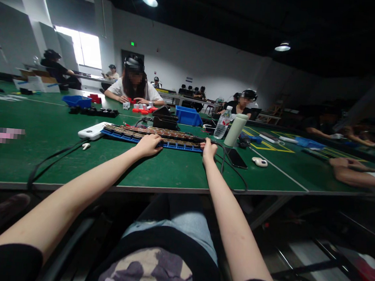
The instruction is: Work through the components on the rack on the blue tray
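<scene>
Head view: one rack, long and blue, filled with thin brown and gold strips; lies on the green table in front of the person, between the two hands. Long axis runs left to right, roughly along the near table edge, the left end a little farther from that edge; blue side faces the person. One left hand, palm down, back of the hand up, fingers pointing right over the rack's near side, around its middle; forearm slants in from lower left. Whether it clenches the rack cannot be told. One right hand, at the rack's right end, fingers bent and grasping that end; forearm rises from lower right, pointing away and leftward. One black cable beside the right hand; whether it is held too is unclear. One power bank, white, at the rack's left end; one earbud nearer the person. Right of the rack: phone, dark; earbud case, pale; flask, light green, upright; water bottle, clear, just beside the flask. Beyond the rack: blue bin; red and white blocks before a seated person.
</scene>
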Demonstrator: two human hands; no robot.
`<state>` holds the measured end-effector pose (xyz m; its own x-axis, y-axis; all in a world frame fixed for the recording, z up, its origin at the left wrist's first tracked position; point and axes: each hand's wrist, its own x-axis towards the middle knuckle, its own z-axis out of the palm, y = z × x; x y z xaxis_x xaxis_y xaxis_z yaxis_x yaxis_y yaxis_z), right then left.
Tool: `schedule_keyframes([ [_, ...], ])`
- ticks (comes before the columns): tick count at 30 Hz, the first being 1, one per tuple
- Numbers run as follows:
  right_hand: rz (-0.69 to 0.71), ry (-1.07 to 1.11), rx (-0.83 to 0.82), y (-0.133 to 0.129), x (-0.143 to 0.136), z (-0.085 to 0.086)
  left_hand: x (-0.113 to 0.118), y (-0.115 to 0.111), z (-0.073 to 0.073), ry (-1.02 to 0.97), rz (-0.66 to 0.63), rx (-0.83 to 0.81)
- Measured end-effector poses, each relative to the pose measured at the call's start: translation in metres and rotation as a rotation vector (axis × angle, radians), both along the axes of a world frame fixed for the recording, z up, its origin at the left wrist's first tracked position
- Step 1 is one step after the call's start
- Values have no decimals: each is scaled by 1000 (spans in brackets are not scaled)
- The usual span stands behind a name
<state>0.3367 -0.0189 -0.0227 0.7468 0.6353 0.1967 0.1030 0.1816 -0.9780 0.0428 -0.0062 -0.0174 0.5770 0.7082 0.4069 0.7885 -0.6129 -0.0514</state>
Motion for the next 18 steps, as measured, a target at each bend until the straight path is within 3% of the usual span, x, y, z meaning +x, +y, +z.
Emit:
schedule_keyframes([
  [18,-16,-16,-13,-3,-1,3,1,-1,1,42,28,-9],
])
